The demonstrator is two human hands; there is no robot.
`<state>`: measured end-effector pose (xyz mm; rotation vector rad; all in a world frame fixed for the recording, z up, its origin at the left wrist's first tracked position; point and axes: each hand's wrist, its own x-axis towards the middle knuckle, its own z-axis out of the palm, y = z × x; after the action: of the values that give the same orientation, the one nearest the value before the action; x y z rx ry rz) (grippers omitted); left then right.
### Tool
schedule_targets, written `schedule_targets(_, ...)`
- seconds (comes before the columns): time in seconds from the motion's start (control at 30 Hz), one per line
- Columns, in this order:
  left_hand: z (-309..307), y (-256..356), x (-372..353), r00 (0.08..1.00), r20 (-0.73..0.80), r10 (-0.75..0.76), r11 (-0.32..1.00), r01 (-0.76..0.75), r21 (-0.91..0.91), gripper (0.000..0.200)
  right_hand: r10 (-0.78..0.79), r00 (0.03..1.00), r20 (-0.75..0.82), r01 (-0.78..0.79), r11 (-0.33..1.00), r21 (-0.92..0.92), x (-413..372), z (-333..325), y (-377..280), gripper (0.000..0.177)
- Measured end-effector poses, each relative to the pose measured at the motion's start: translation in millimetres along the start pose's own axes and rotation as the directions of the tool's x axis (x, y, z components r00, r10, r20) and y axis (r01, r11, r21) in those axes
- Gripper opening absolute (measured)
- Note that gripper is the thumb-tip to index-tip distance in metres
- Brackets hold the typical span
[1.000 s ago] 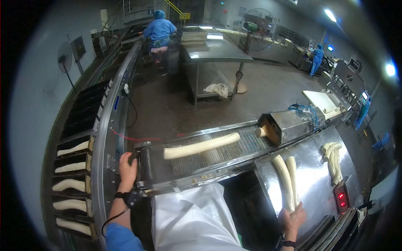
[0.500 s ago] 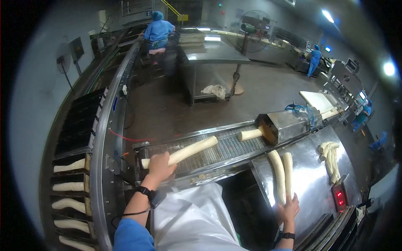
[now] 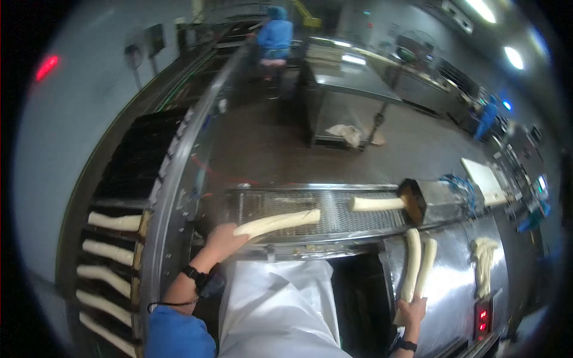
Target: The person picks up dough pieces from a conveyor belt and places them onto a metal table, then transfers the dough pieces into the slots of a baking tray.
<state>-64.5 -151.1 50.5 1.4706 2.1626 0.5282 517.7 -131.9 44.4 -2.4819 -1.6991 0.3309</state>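
Clamps the left hand (image 3: 224, 238) on one end of a dough log (image 3: 277, 222) at the conveyor's (image 3: 268, 203) left end, rests the right hand (image 3: 409, 310), grip unclear, on two logs (image 3: 413, 262) at the counter's (image 3: 453, 286) near edge, with five loaded pans (image 3: 110, 253) at far left and another log (image 3: 376, 204) waiting up the belt.

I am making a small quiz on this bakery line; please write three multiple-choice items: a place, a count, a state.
1. Where is the dough log that the left hand holds? A) over the mesh belt B) inside a box C) on a shelf
2. How many logs touch the right hand? A) one B) two C) five
3. How is the left hand? A) flat open B) closed on the log's end C) in a pocket
Key: 1 A, it stretches along the belt. 2 B, a pair lies on the steel table at the hand. 3 B, it wraps the end.
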Motion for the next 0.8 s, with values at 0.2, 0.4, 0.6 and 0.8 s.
schedule_targets(0.2,-64,9,-17,0.962,-0.064,-0.267,-0.158,-0.109,-0.981,0.027,-0.010,0.996,-0.088,0.013,0.999,0.045,-4,11,-3,0.066)
schedule_targets(0.4,-132,26,-60,0.469,-0.845,-0.258,0.329,-0.779,-0.533,0.041,-0.053,0.999,-0.010,0.052,0.996,-0.077,11,26,15,0.070)
schedule_targets(0.6,-148,-65,-81,0.387,-0.665,-0.639,0.263,-0.703,-0.661,0.026,-0.077,0.996,0.038,0.079,0.995,-0.063,14,31,-7,0.070)
schedule_targets(0.8,-138,-124,-121,0.362,-0.500,-0.787,0.328,-0.441,-0.835,0.078,-0.435,0.888,0.150,0.170,0.612,0.772,17,-6,-142,0.069)
